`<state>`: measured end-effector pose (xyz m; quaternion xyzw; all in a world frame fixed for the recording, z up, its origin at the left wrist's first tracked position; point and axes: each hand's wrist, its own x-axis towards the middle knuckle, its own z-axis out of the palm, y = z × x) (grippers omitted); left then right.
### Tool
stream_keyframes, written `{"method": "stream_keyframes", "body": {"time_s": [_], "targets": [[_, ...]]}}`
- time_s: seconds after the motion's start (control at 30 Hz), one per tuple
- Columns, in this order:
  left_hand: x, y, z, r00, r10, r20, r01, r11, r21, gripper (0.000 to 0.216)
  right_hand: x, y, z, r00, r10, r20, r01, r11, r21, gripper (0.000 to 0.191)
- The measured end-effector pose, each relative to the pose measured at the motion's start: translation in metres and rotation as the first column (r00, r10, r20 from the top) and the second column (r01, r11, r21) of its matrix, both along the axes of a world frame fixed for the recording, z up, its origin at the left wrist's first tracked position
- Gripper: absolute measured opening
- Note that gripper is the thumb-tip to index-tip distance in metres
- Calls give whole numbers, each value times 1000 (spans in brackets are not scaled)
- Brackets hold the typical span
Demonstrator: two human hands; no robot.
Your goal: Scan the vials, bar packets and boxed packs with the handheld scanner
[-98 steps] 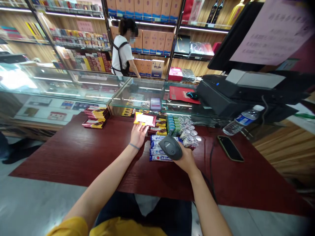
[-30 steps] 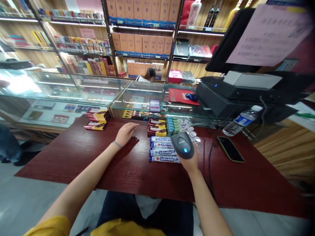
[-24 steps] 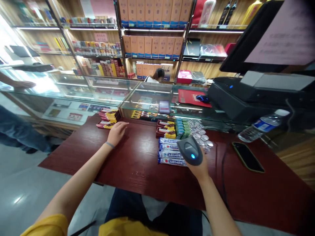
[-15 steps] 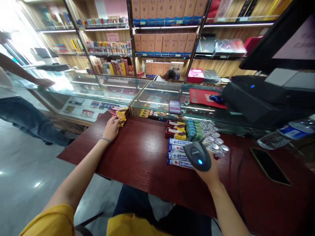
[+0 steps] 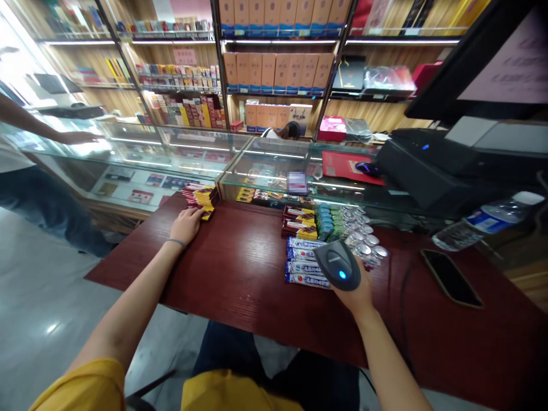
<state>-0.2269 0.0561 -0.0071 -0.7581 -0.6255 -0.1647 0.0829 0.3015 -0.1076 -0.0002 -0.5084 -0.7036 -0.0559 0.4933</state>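
On the far left of the dark red desk (image 5: pixel 240 268), my left hand (image 5: pixel 187 225) has its fingers bent onto the near end of a stack of yellow and dark red chocolate packets (image 5: pixel 201 195). My right hand (image 5: pixel 357 294) is closed around the grip of a black barcode scanner (image 5: pixel 340 265) with a lit blue light. The scanner's nose points left, above a row of blue and white snack sticks (image 5: pixel 305 265). Behind these lie more chocolate packets (image 5: pixel 298 221), green and blue packs (image 5: pixel 329 221) and several small items with silvery round tops (image 5: pixel 362 234).
A phone (image 5: pixel 451 278) and a water bottle (image 5: pixel 483 222) are at the right. Glass display counters (image 5: pixel 265 162) border the desk's far side, with a red mat (image 5: pixel 349 166), mouse and black machine. A person's arm (image 5: pixel 51 131) reaches over the left counter; another head shows behind.
The whole view has shifted slightly. My left hand stays at the chocolate stack, its fingers further over the near packets. The scanner stays in my right hand above the snack sticks.
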Motion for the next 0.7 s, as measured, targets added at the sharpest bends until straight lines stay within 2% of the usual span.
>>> {"method": "stream_keyframes", "body": {"time_s": [0.13, 0.23, 0.3, 0.37, 0.43, 0.47, 0.53, 0.6, 0.63, 0.7], "targets": [[9, -11, 6, 998, -10, 70, 6, 998, 55, 40, 2, 1, -1, 1000, -3, -30, 3, 1000, -3, 57], [19, -14, 13, 972, 24, 232, -64, 983, 169, 36, 4, 2, -2, 998, -4, -57, 4, 1000, 3, 58], [31, -12, 19, 923, 6, 386, -115, 959, 260, 28, 4, 3, -4, 997, -20, -76, 21, 1000, 16, 57], [51, -8, 26, 827, -53, 560, -154, 936, 316, 17, 5, 3, -5, 995, -42, -94, 43, 999, 17, 57], [80, -4, 32, 652, -136, 746, -166, 934, 315, 13, 5, 2, -5, 993, -56, -108, 57, 998, 6, 57], [97, -3, 35, 516, -187, 836, -143, 943, 300, 16, 5, 2, -4, 992, -62, -113, 63, 998, 0, 57], [134, -3, 38, 181, -238, 954, -43, 967, 250, 24, 6, 1, -4, 990, -74, -123, 74, 997, -11, 57], [172, -7, 39, -112, -190, 975, 42, 980, 195, 31, 7, 0, -4, 988, -74, -134, 72, 997, -24, 58], [190, -10, 39, -233, -140, 962, 83, 983, 163, 34, 7, 1, -4, 987, -72, -141, 68, 997, -30, 59], [223, -15, 39, -417, -30, 909, 142, 985, 98, 34, 8, 1, -4, 987, -62, -151, 56, 998, -42, 62]]}}
